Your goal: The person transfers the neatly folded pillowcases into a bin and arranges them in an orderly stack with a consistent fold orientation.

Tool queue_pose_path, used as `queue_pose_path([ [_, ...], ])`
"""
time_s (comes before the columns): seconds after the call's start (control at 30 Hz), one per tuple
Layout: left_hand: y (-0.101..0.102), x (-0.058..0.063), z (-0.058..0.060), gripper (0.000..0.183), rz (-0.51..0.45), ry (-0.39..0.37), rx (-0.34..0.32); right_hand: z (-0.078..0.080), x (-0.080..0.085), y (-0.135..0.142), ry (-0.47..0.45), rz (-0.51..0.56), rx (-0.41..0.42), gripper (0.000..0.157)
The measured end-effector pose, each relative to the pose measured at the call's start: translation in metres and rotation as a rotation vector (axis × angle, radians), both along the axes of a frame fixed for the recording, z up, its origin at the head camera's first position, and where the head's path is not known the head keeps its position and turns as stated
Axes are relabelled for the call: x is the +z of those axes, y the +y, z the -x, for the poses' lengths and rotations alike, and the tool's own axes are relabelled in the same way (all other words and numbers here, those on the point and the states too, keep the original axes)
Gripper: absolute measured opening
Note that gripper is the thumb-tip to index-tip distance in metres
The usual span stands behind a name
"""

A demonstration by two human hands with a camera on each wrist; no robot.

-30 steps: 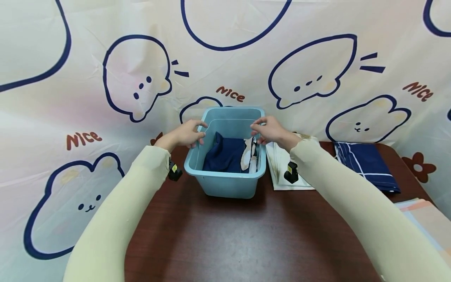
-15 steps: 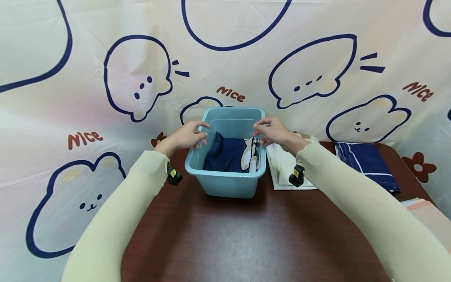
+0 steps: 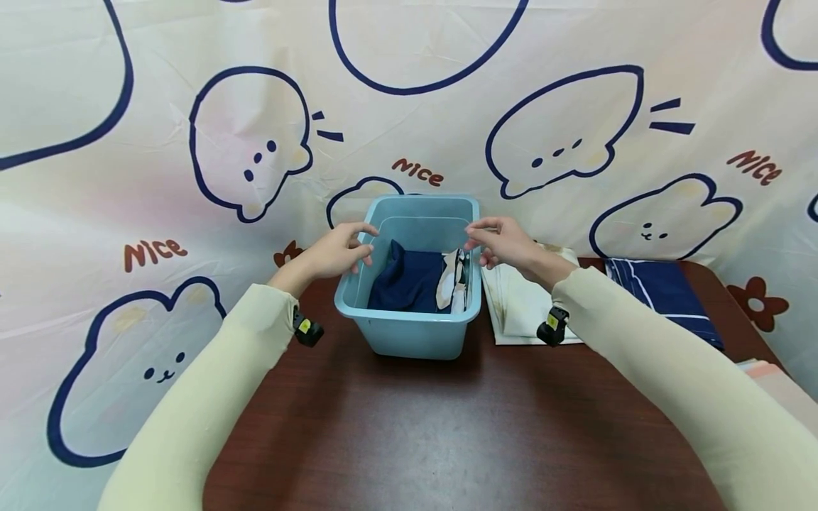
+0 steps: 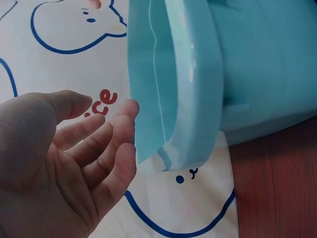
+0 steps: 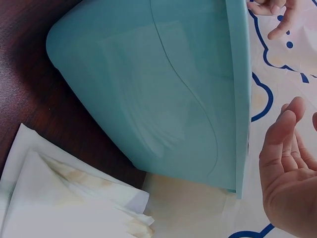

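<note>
A light blue plastic bin (image 3: 415,333) stands on the dark wooden table near the wall. Inside it lie a dark blue cloth (image 3: 415,280) and, along its right wall, a folded white and black patterned cloth (image 3: 450,280). My left hand (image 3: 339,250) hovers by the bin's left rim, its fingers loosely bent and holding nothing. In the left wrist view the fingers (image 4: 106,148) stay just apart from the rim (image 4: 198,84). Above the right rim is my right hand (image 3: 505,243), relaxed, with nothing in it; the right wrist view shows it beyond the bin's edge.
A folded white cloth (image 3: 524,312) lies right of the bin, partly under my right forearm. Farther right sits a folded navy cloth with white lines (image 3: 661,294). A peach-coloured cloth (image 3: 782,390) lies at the right table edge. A patterned sheet (image 3: 409,135) hangs behind.
Both hands have shifted slightly apart, the right hand to the right and the left a little to the left. The bin and the cloths have stayed in place.
</note>
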State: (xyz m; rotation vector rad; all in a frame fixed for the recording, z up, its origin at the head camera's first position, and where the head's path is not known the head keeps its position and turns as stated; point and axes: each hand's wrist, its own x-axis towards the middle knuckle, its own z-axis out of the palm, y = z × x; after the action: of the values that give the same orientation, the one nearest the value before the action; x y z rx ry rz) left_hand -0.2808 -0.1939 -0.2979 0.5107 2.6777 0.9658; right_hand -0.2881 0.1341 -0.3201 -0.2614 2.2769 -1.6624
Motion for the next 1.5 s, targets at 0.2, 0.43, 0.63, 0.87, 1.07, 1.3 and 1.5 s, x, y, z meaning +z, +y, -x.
queue_pose_path([
  [0.2,-0.001,0.002,-0.009,0.04,0.0,0.029,0.0,-0.007,0.002,0.007,0.011,-0.012,0.02,0.033],
  [0.43,0.002,0.007,-0.021,0.041,-0.005,0.043,-0.011,-0.014,-0.001,0.013,0.045,-0.06,0.036,0.038],
  [0.63,0.005,0.008,-0.029,0.042,-0.01,0.051,-0.016,-0.02,-0.002,0.017,0.071,-0.077,0.056,0.04],
  [0.87,0.009,0.008,-0.037,0.041,-0.025,0.054,-0.02,-0.026,-0.003,0.028,0.086,-0.072,0.076,0.04],
  [1.07,0.016,0.009,-0.042,0.04,-0.016,0.072,-0.047,-0.029,-0.006,0.037,0.076,-0.082,0.07,0.039],
  [1.3,0.025,0.007,-0.045,0.041,-0.008,0.081,-0.065,-0.03,-0.012,0.048,0.082,-0.133,0.055,0.041],
  [1.5,0.033,0.003,-0.049,0.039,-0.016,0.078,-0.08,-0.031,-0.016,0.056,0.088,-0.161,0.05,0.042],
])
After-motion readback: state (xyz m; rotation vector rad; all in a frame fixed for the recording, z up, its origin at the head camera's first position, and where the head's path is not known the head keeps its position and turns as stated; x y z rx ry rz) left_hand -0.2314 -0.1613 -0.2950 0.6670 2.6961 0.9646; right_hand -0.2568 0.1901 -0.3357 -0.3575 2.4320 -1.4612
